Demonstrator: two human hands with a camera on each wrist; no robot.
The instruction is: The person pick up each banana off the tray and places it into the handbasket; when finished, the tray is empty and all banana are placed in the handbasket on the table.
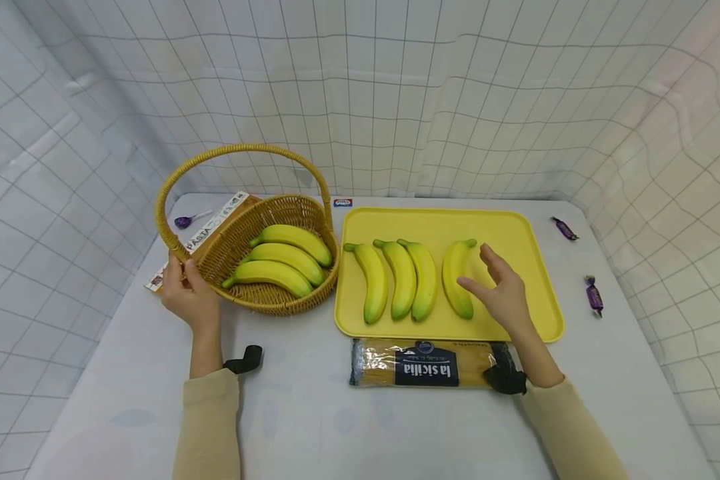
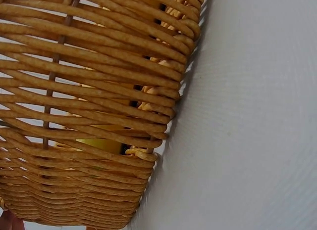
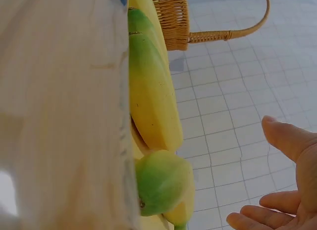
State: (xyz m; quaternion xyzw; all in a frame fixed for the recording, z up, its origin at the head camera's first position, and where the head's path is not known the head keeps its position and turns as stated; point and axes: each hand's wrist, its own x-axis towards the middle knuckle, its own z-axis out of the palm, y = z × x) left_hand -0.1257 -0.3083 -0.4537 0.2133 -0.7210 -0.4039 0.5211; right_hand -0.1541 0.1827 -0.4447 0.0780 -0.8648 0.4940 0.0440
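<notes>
**Yellow bananas, wicker and plastic**

Crinkly clear wrap covers the long flat pasta packet [image 1: 423,363] nearest on the grey table [image 1: 312,427]. Beyond it the right hand [image 1: 499,290] hovers with fingers spread and relaxed, holding nothing, just beside the rightmost banana [image 1: 456,277] on the smooth yellow tray [image 1: 540,280], where three more curved bananas [image 1: 399,280] lie. The left hand [image 1: 186,293] grips the rim of the woven wicker basket [image 1: 273,303], which holds three bananas. A pasta box [image 1: 207,230] lies behind; purple candies [image 1: 593,295] sit far right.
</notes>
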